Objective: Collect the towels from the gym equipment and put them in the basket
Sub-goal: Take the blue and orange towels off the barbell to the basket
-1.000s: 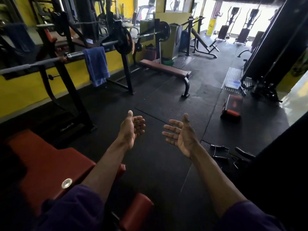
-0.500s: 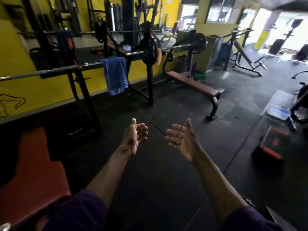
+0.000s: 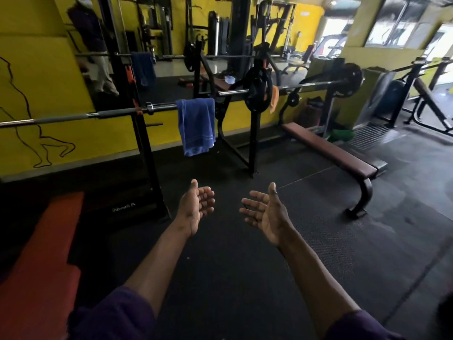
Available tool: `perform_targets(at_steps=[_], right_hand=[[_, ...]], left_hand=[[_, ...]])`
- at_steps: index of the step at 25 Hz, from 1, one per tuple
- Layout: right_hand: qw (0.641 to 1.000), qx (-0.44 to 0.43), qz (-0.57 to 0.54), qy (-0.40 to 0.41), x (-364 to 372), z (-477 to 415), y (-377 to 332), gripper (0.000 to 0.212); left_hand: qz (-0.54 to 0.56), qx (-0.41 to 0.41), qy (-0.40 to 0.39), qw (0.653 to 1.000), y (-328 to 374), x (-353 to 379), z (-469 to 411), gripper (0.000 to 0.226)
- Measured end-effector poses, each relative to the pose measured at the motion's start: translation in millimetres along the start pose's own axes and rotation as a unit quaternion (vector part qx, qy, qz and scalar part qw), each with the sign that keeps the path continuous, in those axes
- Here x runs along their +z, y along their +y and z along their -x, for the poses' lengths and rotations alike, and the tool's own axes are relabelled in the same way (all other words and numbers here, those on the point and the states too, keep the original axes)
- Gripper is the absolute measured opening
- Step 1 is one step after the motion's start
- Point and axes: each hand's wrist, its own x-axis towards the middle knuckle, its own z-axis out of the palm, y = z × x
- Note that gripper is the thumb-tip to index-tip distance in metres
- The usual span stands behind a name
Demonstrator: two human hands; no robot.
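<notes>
A blue towel point(image 3: 196, 126) hangs folded over the end of a barbell point(image 3: 98, 115) on a black rack ahead of me. An orange towel point(image 3: 275, 98) hangs from a second barbell point(image 3: 306, 85) further right, half hidden behind a weight plate point(image 3: 257, 90). My left hand point(image 3: 195, 208) and my right hand point(image 3: 266, 213) are stretched out in front of me, palms facing each other, fingers apart, both holding nothing. They are well short of the blue towel, below it. No basket is in view.
A brown flat bench point(image 3: 331, 148) stands to the right on the black rubber floor point(image 3: 232, 253). A red padded bench point(image 3: 36, 253) is at my lower left. A mirror and a yellow wall point(image 3: 36, 82) lie behind the racks. More machines stand at the far right.
My view has swung left and moved closer to the rack, so the blue towel now sits nearer the centre. Both hands stay open and held out in the same pose.
</notes>
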Motion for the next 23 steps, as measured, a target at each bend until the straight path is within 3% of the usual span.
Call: perform_targets(at_steps=[16,23], right_hand=[[0.998,0.011,0.014,-0.062,-5,-409,-129,0.076],[0.994,0.028,0.042,-0.097,-15,-577,-201,0.075]], left_hand=[[-0.038,0.04,0.037,0.998,123,90,-383,0.056],[-0.045,0.066,0.07,0.994,184,133,-544,0.043]])
